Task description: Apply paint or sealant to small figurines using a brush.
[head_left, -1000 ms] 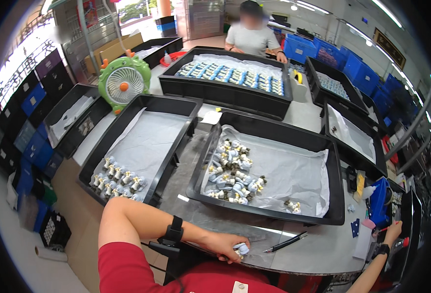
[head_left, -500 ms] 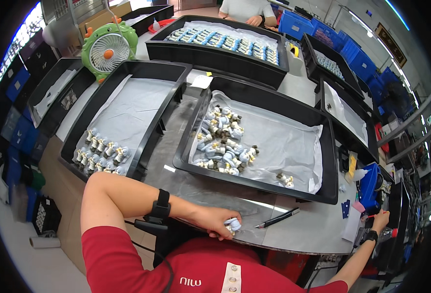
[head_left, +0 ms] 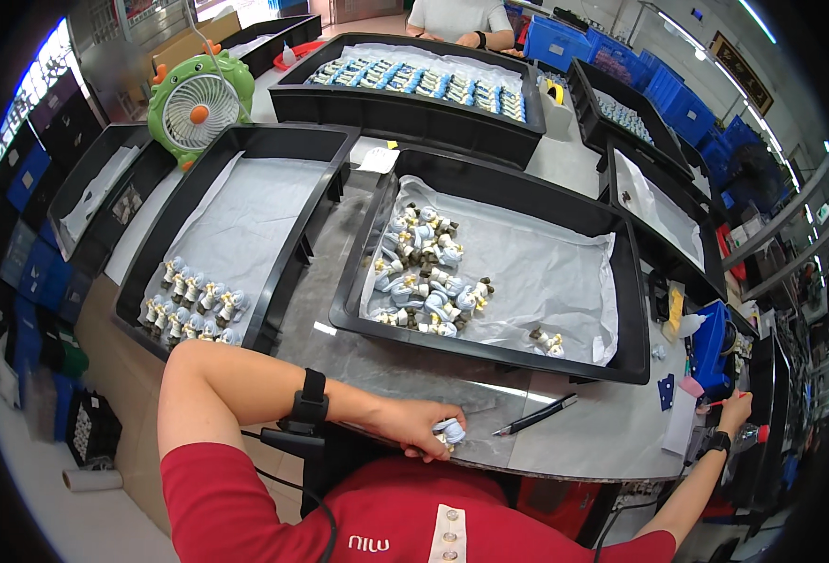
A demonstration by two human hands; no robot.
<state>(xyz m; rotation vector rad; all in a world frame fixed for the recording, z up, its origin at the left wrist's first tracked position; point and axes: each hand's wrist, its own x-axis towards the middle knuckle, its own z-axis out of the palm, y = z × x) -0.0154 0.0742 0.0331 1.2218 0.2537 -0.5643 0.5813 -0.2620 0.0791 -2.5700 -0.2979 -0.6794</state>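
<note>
My left hand (head_left: pixel 422 427) is closed around a small figurine (head_left: pixel 450 432) with a pale blue top, held at the table's near edge. Out at the far right, my right hand (head_left: pixel 735 411) pinches a thin red stick (head_left: pixel 712 403), whose tip I cannot make out. That hand is beside a blue bin (head_left: pixel 710 349) and a clear bottle with a red cap (head_left: pixel 752 435). A black pen-like tool (head_left: pixel 536 416) lies on the table between my hands. Ahead, a black tray (head_left: pixel 489 349) lined with white paper holds a loose heap of similar figurines (head_left: pixel 428 272).
At left, another black tray (head_left: pixel 325 141) has figurines standing in rows (head_left: pixel 194 300). A green fan (head_left: pixel 198 108) stands behind it. Farther back, a deep tray (head_left: pixel 405 117) holds blue-and-white pieces, with another person's hands (head_left: pixel 475 42) beyond. A white slip (head_left: pixel 680 418) lies near my right hand.
The view has shifted slightly. My left hand keeps the figurine in the same place, and my right hand stays at the far right with the red stick.
</note>
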